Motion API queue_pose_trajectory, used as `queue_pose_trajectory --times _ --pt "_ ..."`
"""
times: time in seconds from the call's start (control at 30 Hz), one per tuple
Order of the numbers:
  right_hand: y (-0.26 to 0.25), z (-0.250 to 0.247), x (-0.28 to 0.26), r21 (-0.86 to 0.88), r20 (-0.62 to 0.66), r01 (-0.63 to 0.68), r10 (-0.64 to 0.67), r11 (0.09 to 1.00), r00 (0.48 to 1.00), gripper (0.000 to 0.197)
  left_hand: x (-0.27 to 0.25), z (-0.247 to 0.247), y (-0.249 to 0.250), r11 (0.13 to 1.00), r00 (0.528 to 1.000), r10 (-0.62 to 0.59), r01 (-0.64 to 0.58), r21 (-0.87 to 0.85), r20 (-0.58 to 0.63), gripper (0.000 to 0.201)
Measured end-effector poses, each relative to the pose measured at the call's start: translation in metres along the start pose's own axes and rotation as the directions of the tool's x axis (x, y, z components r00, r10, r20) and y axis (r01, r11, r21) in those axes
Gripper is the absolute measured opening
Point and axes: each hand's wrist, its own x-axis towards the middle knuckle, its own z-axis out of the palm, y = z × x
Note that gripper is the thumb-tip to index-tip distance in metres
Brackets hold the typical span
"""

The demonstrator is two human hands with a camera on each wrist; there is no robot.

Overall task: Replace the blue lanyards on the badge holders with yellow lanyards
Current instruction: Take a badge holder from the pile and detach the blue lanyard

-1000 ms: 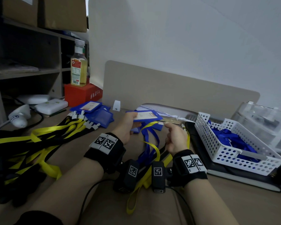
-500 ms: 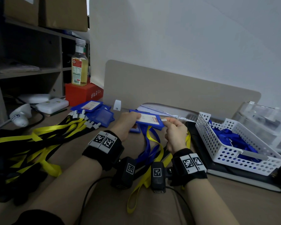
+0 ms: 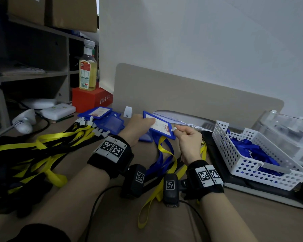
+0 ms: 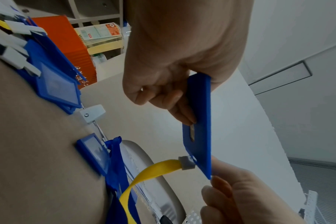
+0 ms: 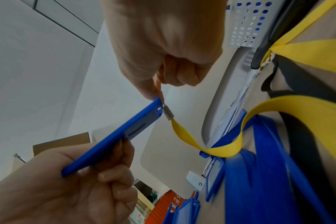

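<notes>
A blue badge holder (image 3: 158,124) with a white card is held above the desk, gripped at its far end by my left hand (image 3: 138,127). My right hand (image 3: 185,137) pinches the white clip (image 3: 173,129) of a yellow lanyard (image 3: 166,151) at the holder's near corner. In the left wrist view the clip (image 4: 186,162) sits at the edge of the holder (image 4: 199,127). In the right wrist view the clip (image 5: 168,112) meets the holder (image 5: 113,136) at its slot, and the yellow strap (image 5: 240,128) trails down over blue lanyards (image 5: 259,174).
A pile of yellow and black lanyards (image 3: 33,154) lies at the left, with several blue badge holders (image 3: 105,119) behind it. A white basket (image 3: 252,154) with blue lanyards stands at the right. A bottle (image 3: 87,70) stands on a red box (image 3: 91,100).
The badge holder has tilted up and turned toward me. My right hand has come up to its near corner with the yellow lanyard's clip.
</notes>
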Motion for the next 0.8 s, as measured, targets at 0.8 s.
queue_pose_trajectory --times 0.8 --pt "-0.0046 0.0036 -0.0036 0.114 0.222 -0.275 0.245 0.955 0.944 0.021 0.0015 -0.0064 0.004 1.0 1.0 -0.007 0.007 0.018 0.024 0.018"
